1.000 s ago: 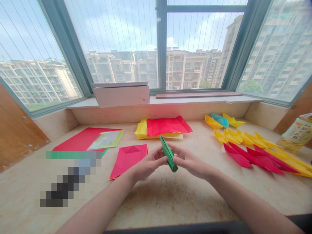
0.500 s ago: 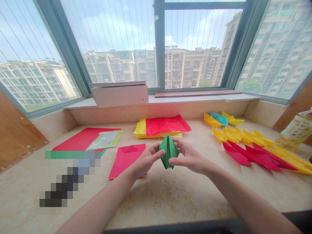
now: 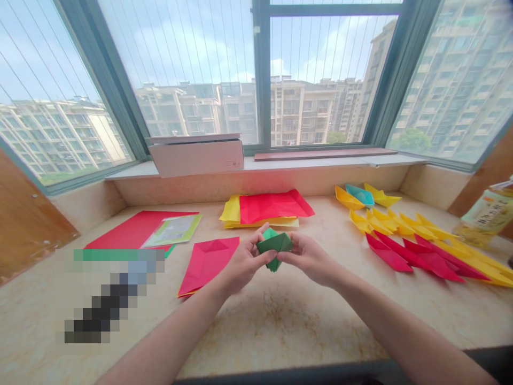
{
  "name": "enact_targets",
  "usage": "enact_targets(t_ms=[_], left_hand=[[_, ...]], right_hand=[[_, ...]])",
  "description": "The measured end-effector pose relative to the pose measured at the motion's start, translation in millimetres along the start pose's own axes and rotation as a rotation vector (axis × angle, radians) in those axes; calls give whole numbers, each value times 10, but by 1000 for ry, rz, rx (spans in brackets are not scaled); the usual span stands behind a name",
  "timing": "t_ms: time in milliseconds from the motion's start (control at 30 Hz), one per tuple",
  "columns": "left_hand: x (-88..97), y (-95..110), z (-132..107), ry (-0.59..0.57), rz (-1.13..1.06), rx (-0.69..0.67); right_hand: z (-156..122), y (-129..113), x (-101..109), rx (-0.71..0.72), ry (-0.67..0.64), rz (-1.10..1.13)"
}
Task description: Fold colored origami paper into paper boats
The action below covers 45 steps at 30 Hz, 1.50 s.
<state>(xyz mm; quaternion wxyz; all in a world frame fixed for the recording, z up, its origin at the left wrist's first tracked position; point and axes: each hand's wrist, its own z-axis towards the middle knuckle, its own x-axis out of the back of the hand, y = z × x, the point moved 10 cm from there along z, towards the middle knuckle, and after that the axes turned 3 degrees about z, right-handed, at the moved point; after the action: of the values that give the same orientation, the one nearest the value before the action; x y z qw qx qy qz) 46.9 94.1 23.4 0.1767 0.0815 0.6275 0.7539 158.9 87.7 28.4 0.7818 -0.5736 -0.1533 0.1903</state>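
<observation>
A folded green paper (image 3: 276, 245) is held above the counter between both my hands. My left hand (image 3: 250, 255) grips its left side, thumb across the front and fingers behind. On the right side, my right hand (image 3: 306, 254) pinches it with thumb in front; the fingers behind are partly hidden. Its upper flaps are crossed over, with a narrow point sticking out below the thumbs. Beside my left forearm lies folded red paper (image 3: 208, 259) with a yellow edge under it. Beyond my hands is a stack of red creased paper (image 3: 276, 206) over yellow sheets (image 3: 230, 212).
Several yellow paper boats (image 3: 387, 220) and red paper boats (image 3: 417, 256) stand at right, with a blue boat (image 3: 359, 195) behind. A jar (image 3: 489, 214) is at far right. On the left lie red sheets (image 3: 124, 227) under a clear packet (image 3: 174, 230). A white box (image 3: 198, 156) rests on the sill.
The green paper has gone from a tall diamond with a centre slit to a shorter, wider shape with crossed flaps. My hands have turned slightly, thumbs now nearer each other.
</observation>
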Motion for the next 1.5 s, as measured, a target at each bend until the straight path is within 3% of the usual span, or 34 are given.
enact_targets(t_ms=[267, 367, 633, 800, 1033, 1267, 1367, 1500], left_hand=[[-46, 67, 2, -15, -76, -66], [-85, 82, 1, -43, -65, -73], [15, 5, 18, 39, 227, -9], [78, 28, 4, 136, 178, 13], [76, -2, -7, 180, 192, 16], [-13, -152, 16, 118, 61, 47], [-78, -196, 7, 54, 100, 87], [-131, -106, -6, -6, 193, 59]], right_hand=[[24, 60, 253, -1, 209, 98], [15, 46, 247, -21, 212, 84], [-19, -43, 44, -55, 96, -121], [-34, -41, 60, -32, 121, -108], [-44, 29, 99, -41, 207, -83], [-35, 50, 298, -1, 340, -60], [-27, 52, 320, 0, 324, -40], [-36, -30, 249, 19, 275, -107]])
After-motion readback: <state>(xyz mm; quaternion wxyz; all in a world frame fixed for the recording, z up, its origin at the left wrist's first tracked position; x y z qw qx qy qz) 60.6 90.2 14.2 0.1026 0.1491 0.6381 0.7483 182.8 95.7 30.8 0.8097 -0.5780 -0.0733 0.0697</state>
